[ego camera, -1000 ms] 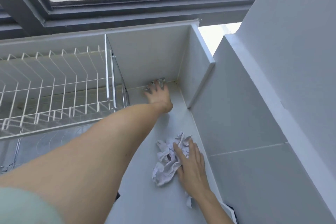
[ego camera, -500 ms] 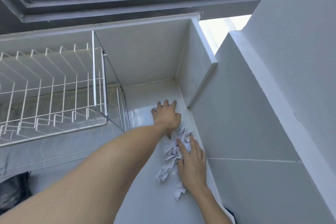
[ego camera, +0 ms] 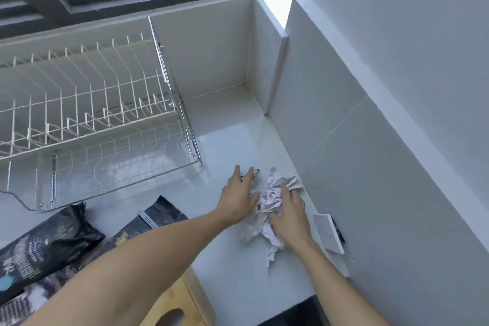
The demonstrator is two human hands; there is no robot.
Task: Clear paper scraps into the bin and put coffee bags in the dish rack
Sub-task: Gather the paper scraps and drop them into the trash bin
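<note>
one wire dish rack (ego camera: 87, 114) at far left. two black coffee bags (ego camera: 45, 243) (ego camera: 158, 219) at near left. one heap of crumpled paper scraps (ego camera: 270, 209), pieces too tangled to count. two hands (ego camera: 239, 205) (ego camera: 289, 216). one wooden board (ego camera: 174, 307) nearest.

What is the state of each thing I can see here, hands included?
White wire dish rack: upright on the counter, nothing in it.
Crumpled white paper scraps: heaped on the white counter, between both hands.
Left hand: fingers straight, pressing a small scrap.
Right hand: flat on the heap.
Black coffee bags: lying on the counter, outside the rack.
White wall socket: nothing visibly plugged in.
</note>
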